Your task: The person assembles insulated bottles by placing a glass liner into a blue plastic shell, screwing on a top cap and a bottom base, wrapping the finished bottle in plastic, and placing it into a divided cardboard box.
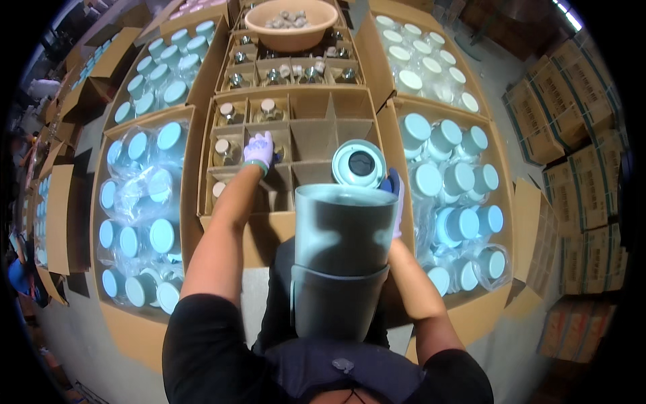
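Note:
My left hand (pixel 259 149), in a lavender glove, reaches into a divided cardboard box (pixel 323 219). Its fingers curl down over a compartment where amber glass shows; what they grip is mostly hidden. Pale-capped glass bottles (pixel 270 109) stand in cells around it. My right hand (pixel 397 202), gloved in lavender with dark blue at the fingers, grips the right side of a round teal lid-like piece (pixel 342 161) with a dark round centre. Below that, a tall teal tub (pixel 346 232) stands upright before my body, hiding part of the box; a second rim circles its middle.
Cartons of teal-lidded containers in clear plastic stand at left (pixel 161 236) and right (pixel 428 180). Further off are a carton of white-lidded containers (pixel 409 82) and a peach basin (pixel 289 35) of small greyish pieces. Stacked cartons (pixel 582 182) line the far right.

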Available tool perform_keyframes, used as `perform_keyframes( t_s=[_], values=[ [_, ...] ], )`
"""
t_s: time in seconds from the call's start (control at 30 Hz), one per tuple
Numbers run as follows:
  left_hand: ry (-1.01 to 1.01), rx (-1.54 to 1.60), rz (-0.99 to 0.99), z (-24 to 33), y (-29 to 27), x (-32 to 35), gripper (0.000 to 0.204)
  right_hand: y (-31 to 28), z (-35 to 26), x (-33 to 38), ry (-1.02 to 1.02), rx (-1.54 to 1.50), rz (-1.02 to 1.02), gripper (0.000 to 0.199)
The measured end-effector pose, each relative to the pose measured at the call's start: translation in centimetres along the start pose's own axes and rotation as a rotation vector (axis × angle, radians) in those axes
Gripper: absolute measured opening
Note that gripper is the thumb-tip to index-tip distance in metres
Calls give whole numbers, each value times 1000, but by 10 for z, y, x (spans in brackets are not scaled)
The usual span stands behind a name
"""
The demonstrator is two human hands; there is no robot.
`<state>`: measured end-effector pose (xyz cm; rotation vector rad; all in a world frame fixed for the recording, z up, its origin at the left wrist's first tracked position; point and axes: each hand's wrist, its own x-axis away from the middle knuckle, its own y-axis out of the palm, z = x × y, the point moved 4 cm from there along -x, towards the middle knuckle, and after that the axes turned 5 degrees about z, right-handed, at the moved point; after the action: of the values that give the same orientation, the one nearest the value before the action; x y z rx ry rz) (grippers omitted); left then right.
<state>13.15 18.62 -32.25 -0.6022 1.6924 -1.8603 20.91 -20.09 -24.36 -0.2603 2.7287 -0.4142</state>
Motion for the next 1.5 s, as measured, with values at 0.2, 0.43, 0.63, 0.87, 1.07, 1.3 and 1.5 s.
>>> perform_keyframes(
  t_s=[0.2,0.43,0.63,0.87,1.07,1.3,1.5],
  values=[
    [328,119,397,45,-161,20,57,5,4,-28,300,-522,-351,41],
    [806,259,602,114,-362,165,55,97,-127,-62,981,-1789,-1075,77],
    [739,808,404,108,-305,132,71,47,-129,-121,524,-1420,-911,67],
    [290,1608,-136,119,-242,146,75,-23,-117,-72,379,-825,-958,64],
    [401,1516,57,101,-195,159,22,-59,-78,-28,422,-703,-1022,62],
    [670,1426,-249,119,-241,192,35,-38,-6,-52,730,-538,-363,49],
    [755,1045,-367,153,-271,198,29,-25,191,-51,1100,-528,-164,50]
  ],
)
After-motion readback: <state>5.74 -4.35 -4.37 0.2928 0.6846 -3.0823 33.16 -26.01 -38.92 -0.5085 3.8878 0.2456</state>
